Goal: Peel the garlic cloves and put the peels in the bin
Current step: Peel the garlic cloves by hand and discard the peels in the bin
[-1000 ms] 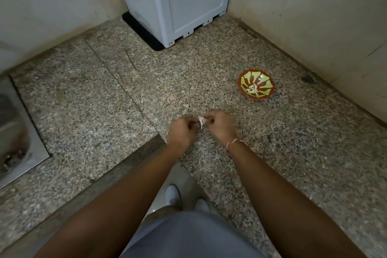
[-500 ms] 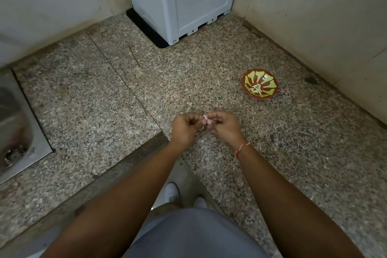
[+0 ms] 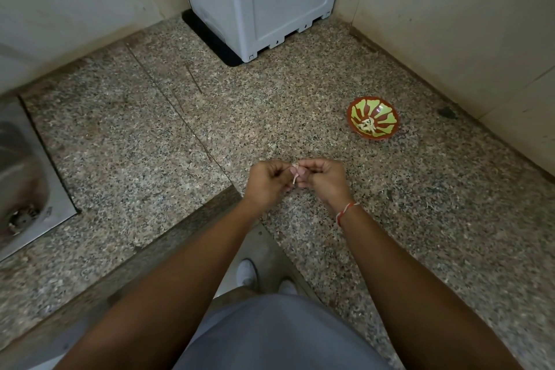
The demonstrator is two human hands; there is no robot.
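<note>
Both hands meet over the near middle of the speckled stone counter (image 3: 150,135), fingers curled in: the left hand (image 3: 267,182) and the right hand (image 3: 322,180) each pinch the same garlic clove (image 3: 297,172), which is held in the air between their fingertips, clear of the counter. A pale strip of peel (image 3: 294,179) hangs down from the clove between the two hands. The clove looks very small and light, firm enough to take a fingertip pinch, but probably slick once its skin is off, so a hold across its broad sides seems safer than one at the tapered ends. The peel appears papery, thin and easily torn; it is best taken at its loose hanging edge and drawn along the clove rather than yanked, and being so light it may cling to the fingers or drift off when let go. Farther off to the right, well apart from the hands, a red-and-green bowl (image 3: 373,122) sits on the counter with pale bits inside, too small to say whether cloves or peels. A grey plastic box (image 3: 270,3) stands in the far corner, a steel sink (image 3: 45,189) lies at the left edge, and no bin can be identified with certainty.
</note>
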